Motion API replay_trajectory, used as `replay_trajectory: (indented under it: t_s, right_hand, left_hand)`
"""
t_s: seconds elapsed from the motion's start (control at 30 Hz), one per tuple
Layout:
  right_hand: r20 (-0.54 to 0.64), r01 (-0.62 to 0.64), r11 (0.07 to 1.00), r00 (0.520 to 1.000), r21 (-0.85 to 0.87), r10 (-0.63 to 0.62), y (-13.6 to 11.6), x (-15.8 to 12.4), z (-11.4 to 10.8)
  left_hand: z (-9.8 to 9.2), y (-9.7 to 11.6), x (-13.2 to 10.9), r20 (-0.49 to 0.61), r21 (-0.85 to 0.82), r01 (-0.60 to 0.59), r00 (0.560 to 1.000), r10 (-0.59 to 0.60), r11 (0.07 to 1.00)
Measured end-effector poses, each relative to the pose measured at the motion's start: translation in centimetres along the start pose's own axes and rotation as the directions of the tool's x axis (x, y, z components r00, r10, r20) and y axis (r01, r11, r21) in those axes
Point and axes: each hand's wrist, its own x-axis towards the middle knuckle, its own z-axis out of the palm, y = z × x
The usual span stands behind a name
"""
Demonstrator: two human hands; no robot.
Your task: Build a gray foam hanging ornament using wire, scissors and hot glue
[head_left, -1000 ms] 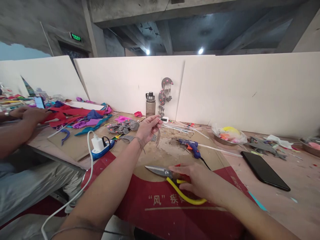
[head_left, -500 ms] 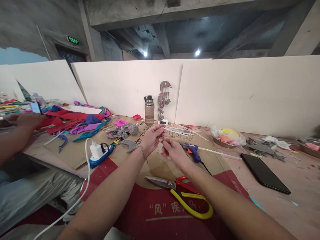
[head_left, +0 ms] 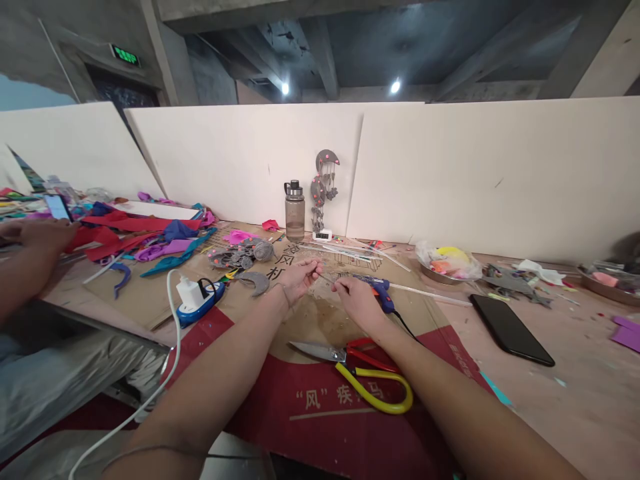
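Over the cardboard, my left hand point(head_left: 301, 280) is closed in a pinch with its fingertips raised. My right hand point(head_left: 354, 301), also pinched, is a short gap to its right. A thin strand, seemingly grey yarn point(head_left: 326, 277), stretches faintly between the fingertips; a dark strand also lies across my left forearm. Left of my left hand are a grey felt crescent point(head_left: 256, 283) and a ball of grey yarn point(head_left: 264, 250). The blue glue gun point(head_left: 383, 296) lies just beyond my right hand. Scissors point(head_left: 357, 367) with red and yellow handles rest nearer to me.
A bottle point(head_left: 295, 217) and a grey moon hanging ornament point(head_left: 327, 161) stand by the white board. At left are a power strip point(head_left: 203, 308), coloured felt scraps point(head_left: 145, 230) and another person's hand point(head_left: 43, 233). A phone point(head_left: 511, 330) and a bowl point(head_left: 445, 273) are at right.
My hands have moved apart from touching, opening a gap with the strand between them. The view has shifted slightly, so the table things appear a little higher and farther left.
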Motion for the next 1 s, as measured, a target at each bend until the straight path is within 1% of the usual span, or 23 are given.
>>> replay_trajectory:
  t_s: [0.07,0.17,0.23,0.33,0.43,0.53,0.67,0.77,0.87,1.0]
  right_hand:
    - [0.052,0.037,0.991,0.998,-0.131,-0.030,0.2,-0.2,0.1]
    - [0.137,0.074,0.953,0.990,-0.293,-0.035,0.2,-0.5,0.1]
    - [0.190,0.091,0.928,0.981,-0.362,-0.022,0.1,-0.7,0.2]
    - [0.240,0.122,0.890,0.971,-0.440,-0.015,0.0,-0.9,0.3]
    - [0.269,0.150,0.859,0.963,-0.490,-0.015,0.1,-1.1,0.3]
    - [0.283,0.163,0.848,0.959,-0.504,-0.016,0.1,-1.4,0.1]
    - [0.296,0.177,0.852,0.955,-0.492,-0.027,0.1,-1.9,-0.3]
    - [0.303,0.193,0.861,0.952,-0.470,-0.048,0.2,-2.1,-0.4]
    - [0.282,0.191,0.858,0.958,-0.477,-0.057,0.3,-2.2,-0.4]
    - [0.238,0.159,0.875,0.970,-0.458,-0.052,0.5,-2.3,-0.4]
  left_hand:
    - [-0.3,-0.2,0.1,-0.005,0.106,0.054,0.999,-0.053,0.993]
    - [-0.7,-0.2,0.1,-0.013,0.240,0.124,0.992,-0.125,0.963]
    - [-0.9,-0.3,0.0,-0.019,0.307,0.142,0.989,-0.143,0.941]
    - [-1.0,-0.3,0.0,-0.039,0.370,0.142,0.990,-0.138,0.918]
    - [-1.2,-0.1,0.2,-0.084,0.404,0.116,0.992,-0.090,0.907]
    - [-1.7,0.5,0.5,-0.149,0.424,0.050,0.989,0.015,0.904]
    - [-2.4,2.1,0.8,-0.205,0.416,-0.070,0.964,0.168,0.907]
    - [-2.9,3.2,0.8,-0.218,0.380,-0.151,0.944,0.247,0.913]
    - [-3.3,3.8,0.8,-0.216,0.357,-0.192,0.935,0.281,0.914]
    - [-3.9,4.3,1.1,-0.209,0.394,-0.180,0.938,0.278,0.901]
